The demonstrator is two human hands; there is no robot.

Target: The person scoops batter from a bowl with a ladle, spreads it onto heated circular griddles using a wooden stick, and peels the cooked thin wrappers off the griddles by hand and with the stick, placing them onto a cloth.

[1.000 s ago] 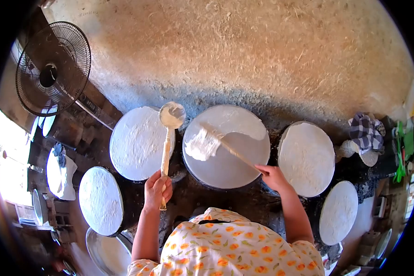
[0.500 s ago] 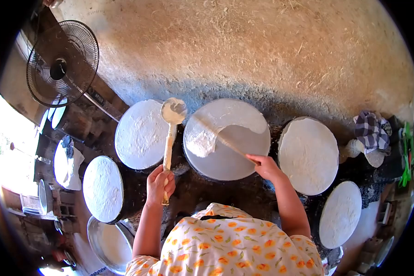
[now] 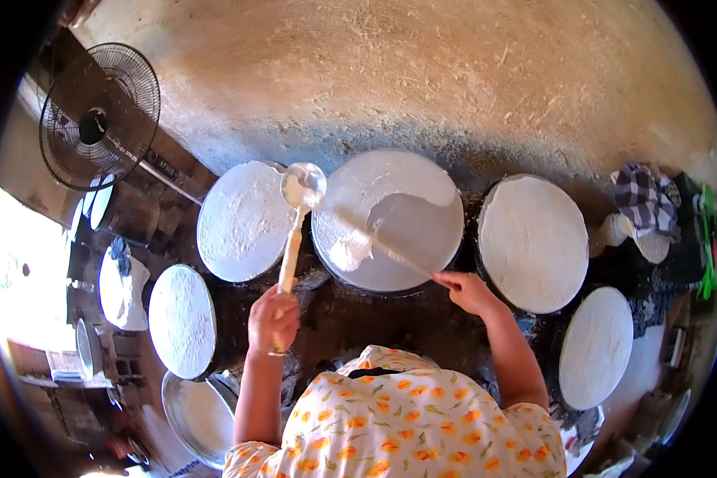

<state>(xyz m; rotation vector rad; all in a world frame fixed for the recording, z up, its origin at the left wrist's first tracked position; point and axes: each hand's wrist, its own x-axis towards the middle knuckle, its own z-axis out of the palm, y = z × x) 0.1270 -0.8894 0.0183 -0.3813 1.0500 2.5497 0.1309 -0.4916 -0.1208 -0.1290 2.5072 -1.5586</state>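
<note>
My left hand (image 3: 275, 323) is closed round the batter-coated handle of a ladle (image 3: 291, 259). The ladle's round bowl, smeared with white batter, is over the gap between the left back griddle and the middle one. In my right hand (image 3: 466, 291), pinched at its near end, is a thin stick-like spreader (image 3: 402, 259). Its far part is blurred over the middle griddle (image 3: 422, 275). White batter (image 3: 414, 171) covers the back and left of that griddle, with a thicker lump (image 3: 349, 252) at the left front; a grey patch is bare at the right and centre.
Batter-covered griddles stand at the left back (image 3: 243, 223), left front (image 3: 182, 323), right back (image 3: 532, 247) and right front (image 3: 596, 350). A metal basin (image 3: 171, 406) is at the lower left. A fan (image 3: 95, 119) stands at the upper left; checked cloth (image 3: 645, 199) lies at right.
The view has shifted, so the griddles sit slightly higher in it. The ladle's bowl has turned, showing more shiny metal. The spreader's near end and my right hand have moved slightly relative to the griddle.
</note>
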